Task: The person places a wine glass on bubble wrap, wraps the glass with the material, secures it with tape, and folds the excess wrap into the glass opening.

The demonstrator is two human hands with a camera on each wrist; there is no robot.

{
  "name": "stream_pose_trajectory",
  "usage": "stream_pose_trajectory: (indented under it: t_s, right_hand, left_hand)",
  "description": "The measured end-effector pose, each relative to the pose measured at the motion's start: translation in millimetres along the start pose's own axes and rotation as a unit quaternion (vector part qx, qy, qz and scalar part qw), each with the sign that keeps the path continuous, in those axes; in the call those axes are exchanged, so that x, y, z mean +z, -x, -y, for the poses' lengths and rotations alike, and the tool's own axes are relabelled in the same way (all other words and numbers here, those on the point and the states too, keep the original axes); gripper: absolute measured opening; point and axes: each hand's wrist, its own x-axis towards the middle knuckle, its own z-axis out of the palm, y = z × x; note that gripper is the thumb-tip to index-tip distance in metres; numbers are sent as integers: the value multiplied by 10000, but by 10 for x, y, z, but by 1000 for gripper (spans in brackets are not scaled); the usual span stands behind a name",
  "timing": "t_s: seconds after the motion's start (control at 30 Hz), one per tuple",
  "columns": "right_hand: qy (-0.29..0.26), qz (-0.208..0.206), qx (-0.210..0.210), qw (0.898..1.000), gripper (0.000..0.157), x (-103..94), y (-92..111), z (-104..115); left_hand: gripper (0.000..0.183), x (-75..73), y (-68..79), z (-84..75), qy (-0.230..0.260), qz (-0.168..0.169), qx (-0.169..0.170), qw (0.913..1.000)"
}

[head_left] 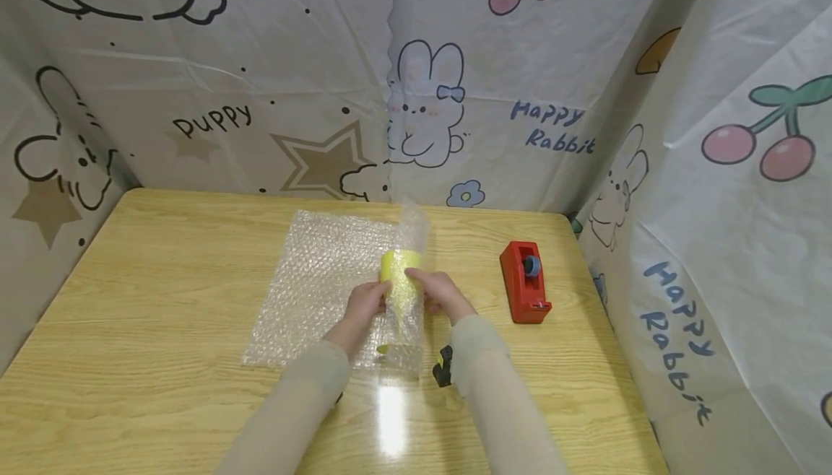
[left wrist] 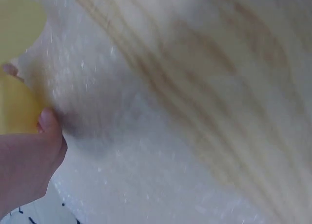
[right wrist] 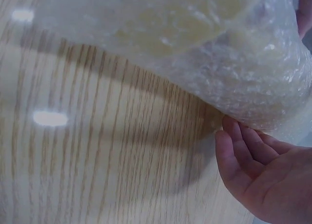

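Yellow goblet (head_left: pixel 388 267) lying on its side, mouth end away from you, on the bubble wrap (head_left: pixel 318 273) over the counter (head_left: pixel 162 316): that is what you have between your two hands. Your left hand (head_left: pixel 365 302) grips the goblet's left side, thumb on the bare yellow; how firmly the fingers behind close is hard to tell, since they are mostly hidden. Your right hand (head_left: pixel 443 292) pinches the folded-over flap against the goblet's right side, thumb on top and fingertips curled low.

The main risk is spring-back: ease off with the right, and the flap could lift and let the goblet roll. Reaching for the red tape dispenser (head_left: pixel 523 284), well to the goblet's right, would take that hand away, so the left would have to pin both layers first. Below the bowl the goblet appears to narrow to a stem, so the film could sit slack there, and a hard squeeze might strain it. The base (head_left: pixel 382 349) peeks past the flap's edge on the left; a crooked roll could leave it poorly padded. Spare film also stands beyond the mouth and may crumple.
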Motion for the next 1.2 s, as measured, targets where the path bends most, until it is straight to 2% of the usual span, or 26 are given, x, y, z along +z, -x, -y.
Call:
stream_pose_trajectory:
  t_s: [0.13, 0.3, 0.53, 0.77, 0.93, 1.2]
  right_hand:
    - [46, -115, 7, 9999, 62, 28, 12, 25]
    - [161, -162, 5, 9997, 61, 38, -2, 39]
    - [36, 12, 45, 10000, 74, -28, -21, 10]
    - [-188, -61, 124, 9997, 70, -78, -39, -37]
    - [-211, -50, 113, 9997, 69, -89, -45, -62]
    - [-357, 154, -33, 9992, 66, -42, -64, -35]
  left_hand:
    - [53, -33, 3, -55, -486, -119, 109, 9987]
    - [47, -31, -22, -55, -592, -221, 73, 9980]
    - [43, -36, -70, -34, -79, -212, -66, 9997]
    - [37, -62, -79, -51, 374, -89, -380, 9985]
    - [40, -66, -75, -43, 461, -163, -462, 9977]
    - [42, -95, -74, -57, 224, -178, -477, 9985]
